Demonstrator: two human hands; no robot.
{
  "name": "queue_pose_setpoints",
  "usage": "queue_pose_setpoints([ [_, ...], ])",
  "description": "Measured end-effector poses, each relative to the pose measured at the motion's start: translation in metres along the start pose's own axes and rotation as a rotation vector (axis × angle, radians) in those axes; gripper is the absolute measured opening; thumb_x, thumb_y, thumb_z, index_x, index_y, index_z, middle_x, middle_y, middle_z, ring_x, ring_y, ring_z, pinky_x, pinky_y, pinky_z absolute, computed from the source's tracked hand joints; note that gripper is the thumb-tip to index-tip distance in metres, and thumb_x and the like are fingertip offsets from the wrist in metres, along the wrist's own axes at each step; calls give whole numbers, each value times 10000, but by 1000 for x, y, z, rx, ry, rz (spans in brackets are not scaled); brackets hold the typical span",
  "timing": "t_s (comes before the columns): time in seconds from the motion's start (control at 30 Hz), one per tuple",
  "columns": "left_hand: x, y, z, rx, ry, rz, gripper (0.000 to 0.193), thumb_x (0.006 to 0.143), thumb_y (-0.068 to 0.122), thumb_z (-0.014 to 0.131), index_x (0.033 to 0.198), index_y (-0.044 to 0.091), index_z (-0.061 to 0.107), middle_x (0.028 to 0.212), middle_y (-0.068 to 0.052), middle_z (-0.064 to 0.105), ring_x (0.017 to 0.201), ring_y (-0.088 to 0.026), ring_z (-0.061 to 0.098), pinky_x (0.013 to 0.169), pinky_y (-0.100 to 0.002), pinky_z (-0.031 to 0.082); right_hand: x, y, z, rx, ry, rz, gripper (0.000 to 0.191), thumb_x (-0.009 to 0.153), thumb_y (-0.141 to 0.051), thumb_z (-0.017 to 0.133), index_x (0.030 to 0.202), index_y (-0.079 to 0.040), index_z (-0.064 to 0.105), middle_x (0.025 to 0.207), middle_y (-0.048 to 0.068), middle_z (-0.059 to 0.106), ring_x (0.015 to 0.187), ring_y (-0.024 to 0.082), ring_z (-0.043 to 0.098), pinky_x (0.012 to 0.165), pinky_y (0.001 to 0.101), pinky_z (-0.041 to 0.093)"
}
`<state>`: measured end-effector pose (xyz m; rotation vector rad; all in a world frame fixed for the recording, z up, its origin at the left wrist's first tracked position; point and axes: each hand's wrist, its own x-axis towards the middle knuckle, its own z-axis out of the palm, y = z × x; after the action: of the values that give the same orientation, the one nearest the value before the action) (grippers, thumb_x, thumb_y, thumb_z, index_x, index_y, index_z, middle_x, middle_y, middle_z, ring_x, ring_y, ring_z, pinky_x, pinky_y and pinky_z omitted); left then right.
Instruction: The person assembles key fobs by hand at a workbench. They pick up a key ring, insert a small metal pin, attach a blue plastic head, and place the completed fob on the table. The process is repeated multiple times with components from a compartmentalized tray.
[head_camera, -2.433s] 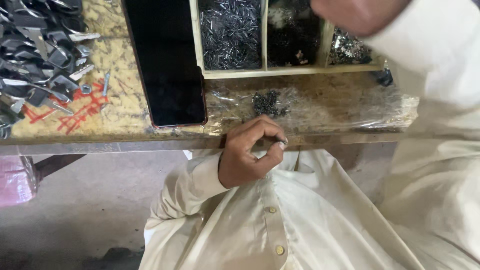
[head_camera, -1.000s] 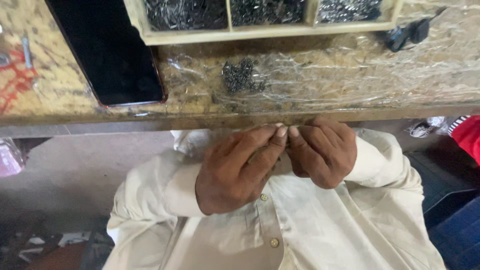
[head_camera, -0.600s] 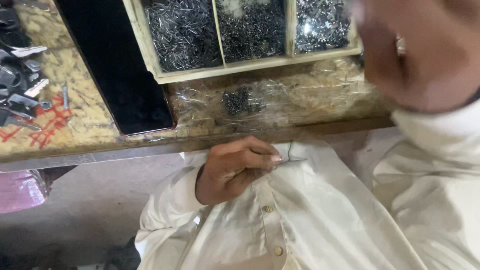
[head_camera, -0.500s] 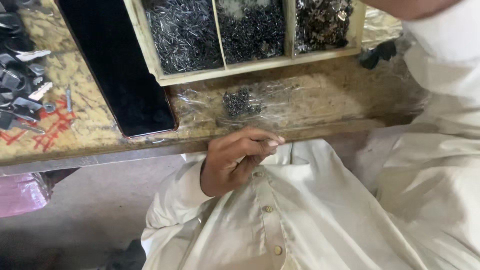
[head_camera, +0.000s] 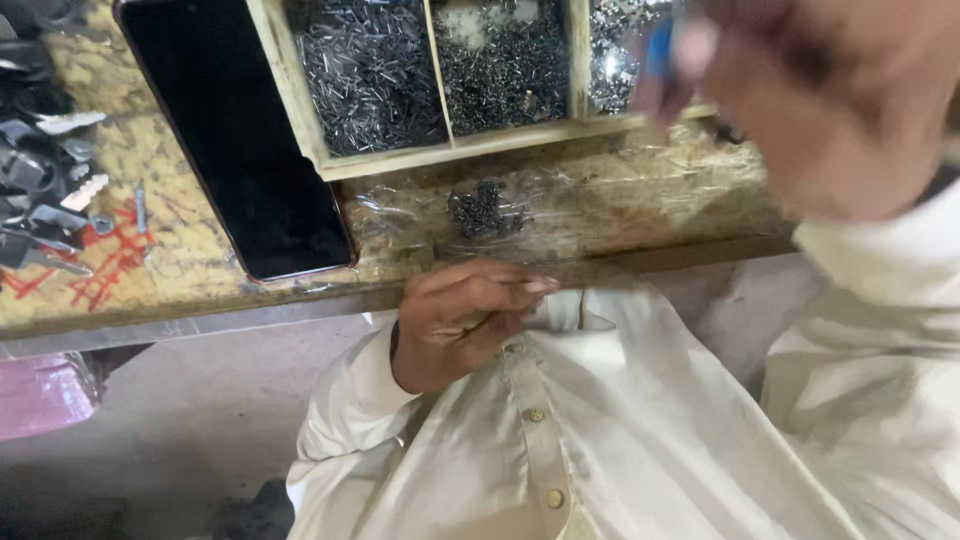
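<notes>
Tray: a pale wooden divided tray (head_camera: 300, 110) on the far side of the table (head_camera: 180, 280); left compartment holds thin grey pins (head_camera: 370, 70), the middle one small dark screws (head_camera: 500, 65), the right one shiny bits.
Left hand: left hand (head_camera: 460, 320) below the table's near edge, against the white shirt, fingers (head_camera: 520, 287) pinched together on something too small to make out.
Right hand: right hand (head_camera: 800, 100) raised and blurred over the tray's right end, something blue at its fingers; grip unclear.
Change: half a second ago the right hand was higher, nearly out of view.

Soft, even daylight; the right hand (head_camera: 830, 100) is a motion-blurred smear near the lens, glare on the bench (head_camera: 620, 200) plastic
</notes>
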<state>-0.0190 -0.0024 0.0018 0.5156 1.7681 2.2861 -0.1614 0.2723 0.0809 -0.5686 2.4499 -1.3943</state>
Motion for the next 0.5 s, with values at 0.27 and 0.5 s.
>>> queue_pose_setpoints([
  [0.27,-14,6,7,322,178,96,255,1010,-118,717,1203,-9,590,1263,-187,702,1120,-265,762,886,-297,624,-113,25,89,750,-105,236,306,997,150,604,1280,41,651,1223,256,738,1118,312,759,979,394,649],
  [0.5,-9,-1,13,229,238,165,424,840,-212,642,1215,-17,610,1266,-206,682,1182,-339,735,972,-388,645,-100,7,132,425,100,-247,443,928,101,626,1322,18,443,1179,221,535,1248,341,621,1172,545,480],
])
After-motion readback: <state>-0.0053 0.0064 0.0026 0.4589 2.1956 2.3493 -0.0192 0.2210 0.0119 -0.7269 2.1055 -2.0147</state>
